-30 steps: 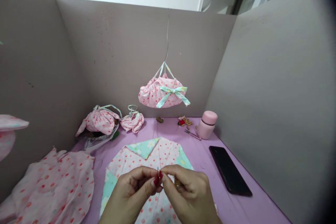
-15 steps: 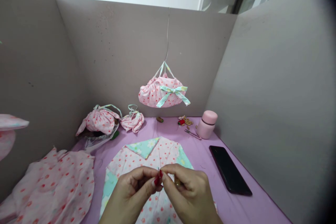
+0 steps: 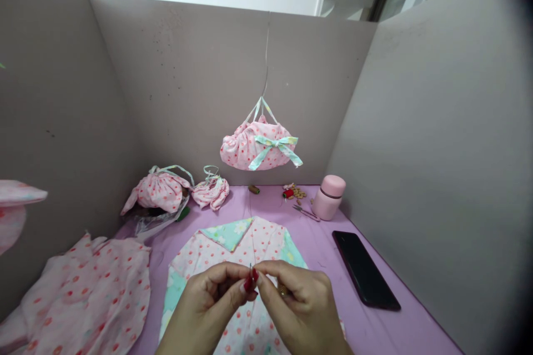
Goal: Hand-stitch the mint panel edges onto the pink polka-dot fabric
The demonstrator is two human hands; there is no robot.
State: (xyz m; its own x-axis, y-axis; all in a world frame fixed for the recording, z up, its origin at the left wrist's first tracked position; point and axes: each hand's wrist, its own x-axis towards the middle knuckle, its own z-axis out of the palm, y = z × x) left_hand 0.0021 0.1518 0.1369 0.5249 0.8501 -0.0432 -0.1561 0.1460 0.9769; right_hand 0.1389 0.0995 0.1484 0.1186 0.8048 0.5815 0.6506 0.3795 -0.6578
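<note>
My left hand (image 3: 220,294) and my right hand (image 3: 297,297) meet fingertip to fingertip near the bottom centre. Between the left thumb and index finger stands a thin needle (image 3: 250,269), its tip pointing up. The right thumb and index finger are pinched against it; a fine thread seems to run there, too thin to follow. A ring-like brass piece (image 3: 282,289) shows on a right finger. Beneath both hands lies a pink dotted cloth (image 3: 266,233) with a green floral corner (image 3: 231,233) folded over.
A dotted bag (image 3: 258,147) hangs by a cord ahead. Behind the cloth are a brown spool (image 3: 254,189), red spool (image 3: 287,193), snips (image 3: 307,212) and pink flask (image 3: 328,198). A black phone (image 3: 365,270) lies right; dotted fabric (image 3: 87,294) and bundled bags (image 3: 160,191) lie left.
</note>
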